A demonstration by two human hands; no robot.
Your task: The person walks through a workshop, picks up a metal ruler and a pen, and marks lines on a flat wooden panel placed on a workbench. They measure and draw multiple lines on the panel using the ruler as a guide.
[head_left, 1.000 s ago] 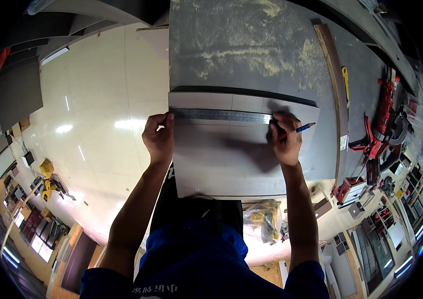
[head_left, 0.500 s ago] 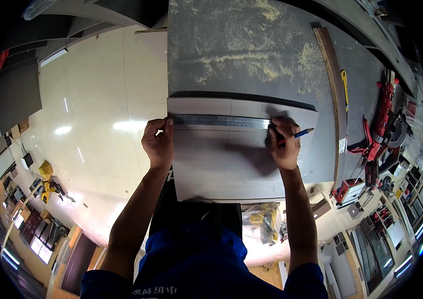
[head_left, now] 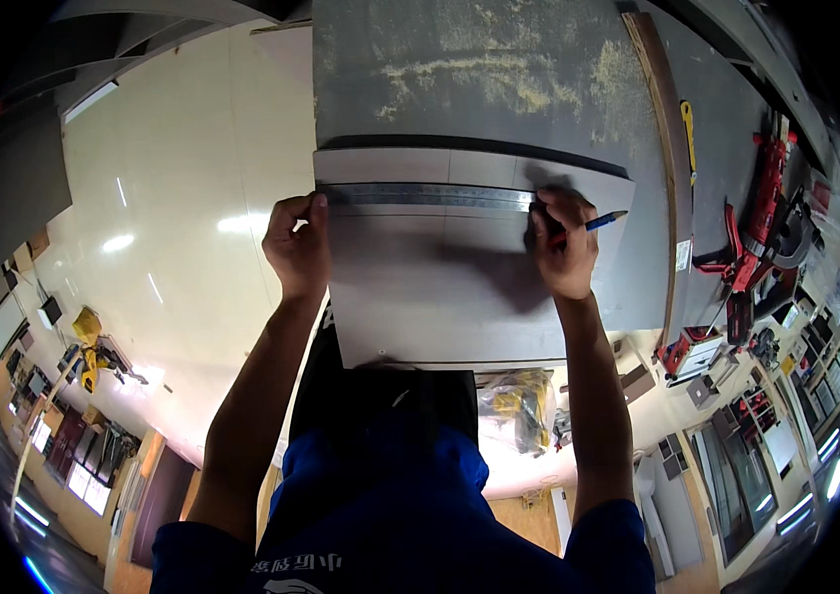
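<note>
A flat grey board (head_left: 420, 297) lies in front of me, with thin straight lines marked across it. Along its far part rests a metal ruler (head_left: 420, 196), running left to right. My left hand (head_left: 298, 243) pinches the ruler's left end at the board's left edge, thumb and forefinger together. At the other end, my right hand (head_left: 567, 252) has its fingertips closed on the ruler. The same hand holds a blue-and-red pencil (head_left: 605, 220) across its fingers, the point sticking out to the right. The fingers partly hide both ruler ends.
Under the board is a larger dark grey panel (head_left: 460, 69) with pale dusty streaks. A brown wooden strip (head_left: 660, 109) lies along its right side, beside a yellow tool (head_left: 688, 144). Red-and-black tools (head_left: 752, 238) stand farther right. A glossy cream surface (head_left: 182, 129) extends left.
The view has shifted, so the board, ruler and both hands appear higher and slightly left. Both hands keep their places at the ruler's ends.
</note>
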